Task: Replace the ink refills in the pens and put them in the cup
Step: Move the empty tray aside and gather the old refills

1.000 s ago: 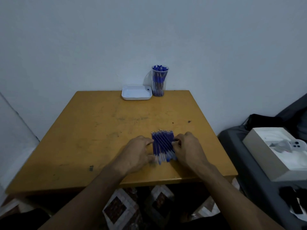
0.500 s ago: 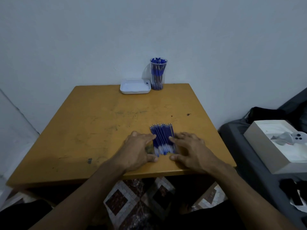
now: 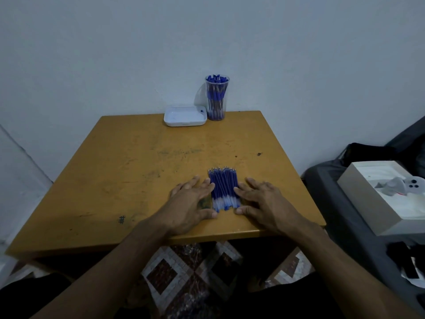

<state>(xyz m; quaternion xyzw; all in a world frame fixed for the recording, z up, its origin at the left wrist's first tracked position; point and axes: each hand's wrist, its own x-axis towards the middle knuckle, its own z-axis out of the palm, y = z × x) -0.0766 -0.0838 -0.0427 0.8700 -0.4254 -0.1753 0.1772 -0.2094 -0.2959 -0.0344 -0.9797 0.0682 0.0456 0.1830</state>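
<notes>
Flanking the refills [image 3: 223,188] at lower centre, the left hand [image 3: 192,203] and right hand [image 3: 259,200] are lying flat, fingers spread, on the tabletop [image 3: 128,171].

Blue ink refills [image 3: 223,188]: tight flat batch near the front edge of the table, lying parallel, metal tips pointing away, pale ends toward the person. Clear plastic cup [image 3: 216,97]: upright at the far edge, packed with blue-capped pens [image 3: 216,92] standing on end.
</notes>
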